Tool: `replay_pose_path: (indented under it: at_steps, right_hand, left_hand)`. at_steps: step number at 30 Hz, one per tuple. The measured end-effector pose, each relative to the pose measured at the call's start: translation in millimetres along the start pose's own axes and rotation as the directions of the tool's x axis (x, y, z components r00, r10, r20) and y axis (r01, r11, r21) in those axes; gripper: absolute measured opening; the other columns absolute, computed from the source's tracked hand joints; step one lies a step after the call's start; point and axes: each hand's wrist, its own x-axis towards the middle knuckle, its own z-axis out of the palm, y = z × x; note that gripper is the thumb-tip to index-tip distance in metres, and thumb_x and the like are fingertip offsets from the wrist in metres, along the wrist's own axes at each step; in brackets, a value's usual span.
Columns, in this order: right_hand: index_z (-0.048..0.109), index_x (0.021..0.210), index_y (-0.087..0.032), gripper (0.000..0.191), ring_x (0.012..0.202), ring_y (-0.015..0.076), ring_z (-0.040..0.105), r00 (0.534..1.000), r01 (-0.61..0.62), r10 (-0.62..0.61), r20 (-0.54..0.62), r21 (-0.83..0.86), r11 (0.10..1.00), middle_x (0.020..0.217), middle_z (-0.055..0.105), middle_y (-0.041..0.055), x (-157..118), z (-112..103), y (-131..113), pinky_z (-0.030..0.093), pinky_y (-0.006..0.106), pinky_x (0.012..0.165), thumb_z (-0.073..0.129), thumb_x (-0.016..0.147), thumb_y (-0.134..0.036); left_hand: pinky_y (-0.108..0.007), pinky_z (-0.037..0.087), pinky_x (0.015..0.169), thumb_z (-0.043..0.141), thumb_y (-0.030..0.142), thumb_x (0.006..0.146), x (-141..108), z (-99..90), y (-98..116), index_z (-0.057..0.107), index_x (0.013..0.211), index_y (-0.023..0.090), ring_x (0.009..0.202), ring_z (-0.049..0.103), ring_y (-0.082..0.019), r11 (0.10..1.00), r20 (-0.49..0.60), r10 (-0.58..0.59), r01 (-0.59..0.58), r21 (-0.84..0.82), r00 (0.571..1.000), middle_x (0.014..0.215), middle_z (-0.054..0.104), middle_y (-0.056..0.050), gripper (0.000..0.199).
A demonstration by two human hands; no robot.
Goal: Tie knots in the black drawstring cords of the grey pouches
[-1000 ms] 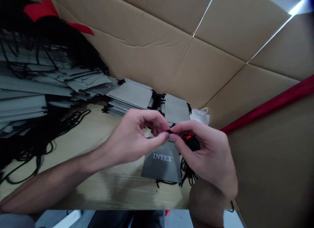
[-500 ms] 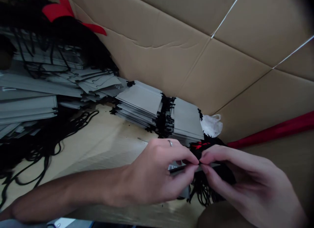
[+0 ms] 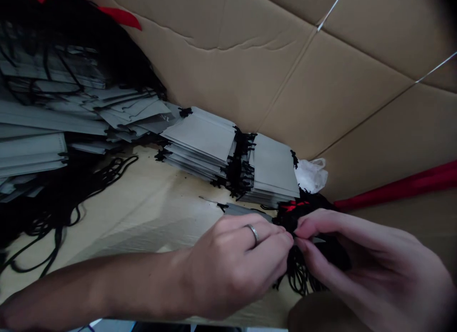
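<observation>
My left hand (image 3: 243,263), with a ring on one finger, is closed at the lower centre. Its fingertips meet those of my right hand (image 3: 371,260), which pinches from the right. What lies between the fingertips is too small and hidden to name. Behind and below them is a bundle of black cords (image 3: 298,275). A grey card (image 3: 243,210) with a black knot at its corner lies just behind my left hand. Beyond it stand two neat stacks of grey cards, one at the left (image 3: 205,134) and one at the right (image 3: 273,165), with black cord ends at their edges.
A heap of grey cards (image 3: 32,151) and black cords (image 3: 57,222) covers the left side. A clear plastic bag (image 3: 311,175) sits beside the right stack. Cardboard (image 3: 214,70) rises behind, and a red strip (image 3: 400,185) runs along the right.
My left hand has rolled over, so its back now faces the camera and hides its thumb. The grey card behind it shows more. The view has shifted slightly.
</observation>
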Motion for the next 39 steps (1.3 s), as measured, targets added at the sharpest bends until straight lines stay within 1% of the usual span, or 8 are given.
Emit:
replay_pose_path:
  at_steps: [12, 17, 25, 29, 31, 34, 36, 39]
  right_hand:
    - [0.079, 0.108, -0.034, 0.016, 0.070, 0.0127, 0.079, 1.000, 0.026, -0.026, 0.012, -0.002, 1.000, 0.090, 0.085, -0.0054, -2, 2, 7, 0.066, 0.016, 0.066, 0.080, 0.097, -0.023]
    - [0.079, 0.106, -0.034, 0.015, 0.072, 0.0151, 0.079, 0.999, -0.006, 0.006, 0.053, 0.007, 1.000, 0.092, 0.084, -0.0033, -3, 3, 11, 0.066, 0.020, 0.065, 0.079, 0.097, -0.023]
    - [0.078, 0.096, -0.033, 0.006, 0.065, 0.0107, 0.075, 0.995, -0.057, 0.054, 0.088, 0.031, 0.998, 0.085, 0.081, -0.0069, 6, 6, 9, 0.059, 0.018, 0.056, 0.078, 0.097, -0.028]
    - [0.077, 0.096, -0.031, 0.009, 0.064, 0.0092, 0.073, 0.991, -0.051, 0.044, 0.123, 0.057, 0.997, 0.084, 0.080, -0.0066, 11, 8, 10, 0.055, 0.017, 0.053, 0.075, 0.098, -0.023]
    - [0.077, 0.096, -0.029, 0.009, 0.064, 0.0098, 0.072, 0.990, -0.046, 0.036, 0.140, 0.071, 0.996, 0.084, 0.080, -0.0054, 15, 10, 11, 0.054, 0.018, 0.053, 0.073, 0.098, -0.021]
    - [0.077, 0.093, -0.026, 0.009, 0.063, 0.0109, 0.071, 0.991, -0.047, 0.038, 0.129, 0.069, 0.997, 0.081, 0.079, -0.0038, 23, 14, 14, 0.052, 0.020, 0.052, 0.073, 0.096, -0.018]
    - [0.077, 0.090, -0.025, 0.009, 0.064, 0.0118, 0.072, 0.992, -0.077, 0.069, 0.102, 0.069, 0.995, 0.078, 0.079, -0.0035, 30, 18, 17, 0.051, 0.021, 0.053, 0.073, 0.093, -0.017]
    - [0.080, 0.090, -0.024, 0.009, 0.074, 0.0141, 0.077, 0.988, -0.137, 0.126, 0.091, 0.123, 0.983, 0.084, 0.082, -0.0020, 42, 26, 23, 0.058, 0.023, 0.064, 0.074, 0.094, -0.019]
  left_hand:
    - [-0.028, 0.074, 0.105, 0.065, 0.007, 0.111, -6, 2.0, 2, 0.072, 0.102, 0.015, 0.095, 0.084, -0.015, 0.998, 0.073, -0.034, 0.030, 0.059, 0.997, 0.106, 0.088, -0.006, 0.014]
    - [-0.027, 0.074, 0.095, 0.064, 0.007, 0.111, -7, 7.7, 2, 0.072, 0.102, 0.016, 0.091, 0.083, -0.014, 0.994, 0.028, -0.096, 0.094, 0.046, 0.995, 0.097, 0.086, -0.004, 0.015]
    - [-0.028, 0.071, 0.092, 0.061, 0.007, 0.112, -9, 14.3, 1, 0.073, 0.106, 0.015, 0.090, 0.082, -0.015, 0.991, 0.077, -0.132, 0.129, 0.047, 0.988, 0.094, 0.083, -0.004, 0.015]
    - [-0.027, 0.067, 0.085, 0.065, 0.007, 0.108, -11, 19.6, 1, 0.073, 0.105, 0.015, 0.086, 0.080, -0.014, 0.979, 0.006, -0.199, 0.199, 0.045, 0.980, 0.095, 0.084, -0.003, 0.012]
    - [-0.024, 0.065, 0.079, 0.070, 0.008, 0.103, -9, 22.5, -1, 0.073, 0.104, 0.018, 0.080, 0.079, -0.012, 0.936, -0.021, -0.349, 0.347, -0.063, 0.937, 0.092, 0.083, 0.001, 0.010]
    - [-0.022, 0.063, 0.073, 0.078, 0.015, 0.094, -4, 26.5, -8, 0.074, 0.102, 0.019, 0.080, 0.079, -0.012, 0.711, 0.082, -0.642, 0.632, -0.307, 0.762, 0.091, 0.083, 0.002, 0.010]
    - [-0.024, 0.061, 0.070, 0.078, 0.025, 0.096, -2, 29.5, -16, 0.078, 0.102, 0.019, 0.081, 0.078, -0.015, 0.559, 0.199, -0.729, 0.737, -0.379, 0.655, 0.093, 0.084, -0.001, 0.008]
    - [-0.025, 0.054, 0.067, 0.075, 0.031, 0.099, -2, 36.7, -30, 0.082, 0.096, 0.018, 0.081, 0.073, -0.017, 0.414, 0.297, -0.781, 0.811, -0.414, 0.550, 0.089, 0.082, -0.004, 0.014]
